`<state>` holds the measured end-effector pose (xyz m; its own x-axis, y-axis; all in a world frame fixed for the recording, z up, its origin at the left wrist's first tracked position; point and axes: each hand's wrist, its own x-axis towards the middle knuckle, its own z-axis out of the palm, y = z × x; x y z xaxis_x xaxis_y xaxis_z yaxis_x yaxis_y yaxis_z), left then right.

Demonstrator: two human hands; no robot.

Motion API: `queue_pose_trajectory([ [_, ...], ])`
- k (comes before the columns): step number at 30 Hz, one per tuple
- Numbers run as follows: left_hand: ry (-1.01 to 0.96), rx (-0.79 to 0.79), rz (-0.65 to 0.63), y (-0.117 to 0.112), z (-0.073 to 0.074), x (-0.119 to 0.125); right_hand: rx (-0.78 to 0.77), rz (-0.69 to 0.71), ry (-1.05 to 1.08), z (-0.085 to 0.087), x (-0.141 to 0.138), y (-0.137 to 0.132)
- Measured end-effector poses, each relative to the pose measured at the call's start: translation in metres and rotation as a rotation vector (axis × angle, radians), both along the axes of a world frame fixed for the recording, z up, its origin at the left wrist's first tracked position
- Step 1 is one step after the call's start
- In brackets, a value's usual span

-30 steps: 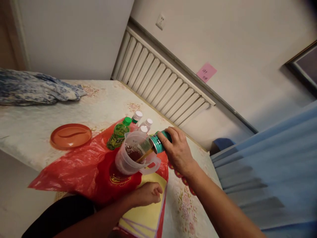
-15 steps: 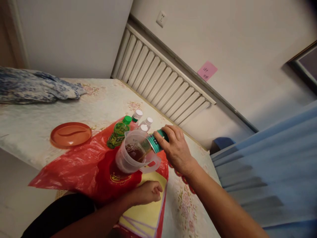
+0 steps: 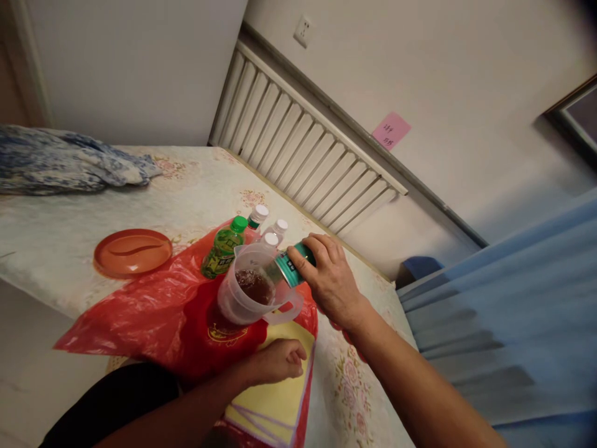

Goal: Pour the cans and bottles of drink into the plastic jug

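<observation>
Right hand (image 3: 329,280) closed round the teal can (image 3: 290,269), fingers over its upper side. The can is tipped mouth-down at the right rim of the clear jug (image 3: 232,303). Left hand (image 3: 278,361) curled in a loose fist, holding nothing, resting on the bag by the table's near edge.

Layout: table (image 3: 196,180) under a floral cloth, with a red plastic bag (image 3: 140,311) spread over its near part. Jug stands on the bag, dark liquid low inside, handle toward me. Green bottle (image 3: 222,249) and white-capped bottles (image 3: 258,215) upright just behind the jug. Orange plate (image 3: 132,252) just left of the bag.

Note: I judge the pour runs cleanest with the can's mouth inside the rim and the tilt raised slowly. Jug sits on slick plastic with no hand steadying it.
</observation>
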<state>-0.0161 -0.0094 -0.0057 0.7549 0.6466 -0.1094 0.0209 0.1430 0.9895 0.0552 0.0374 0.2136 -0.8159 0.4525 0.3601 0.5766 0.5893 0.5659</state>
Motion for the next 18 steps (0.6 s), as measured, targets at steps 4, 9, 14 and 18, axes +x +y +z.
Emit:
queue_pose_trajectory([
  [4,-0.001,-0.004,-0.001,-0.0005,0.0007,-0.0003,-0.001,-0.006,-0.001,-0.0010,0.0002,0.0002],
  [9,-0.001,0.011,0.006,-0.0013,0.0023,-0.0016,-0.015,-0.011,0.005,-0.0013,0.0003,0.0005],
  [14,0.003,0.031,0.011,-0.0015,0.0018,-0.0019,0.003,0.000,0.007,-0.0027,0.0004,-0.0001],
  [18,-0.006,0.027,0.020,-0.0016,-0.0007,-0.0011,0.017,0.000,0.000,-0.0040,0.0011,0.0002],
])
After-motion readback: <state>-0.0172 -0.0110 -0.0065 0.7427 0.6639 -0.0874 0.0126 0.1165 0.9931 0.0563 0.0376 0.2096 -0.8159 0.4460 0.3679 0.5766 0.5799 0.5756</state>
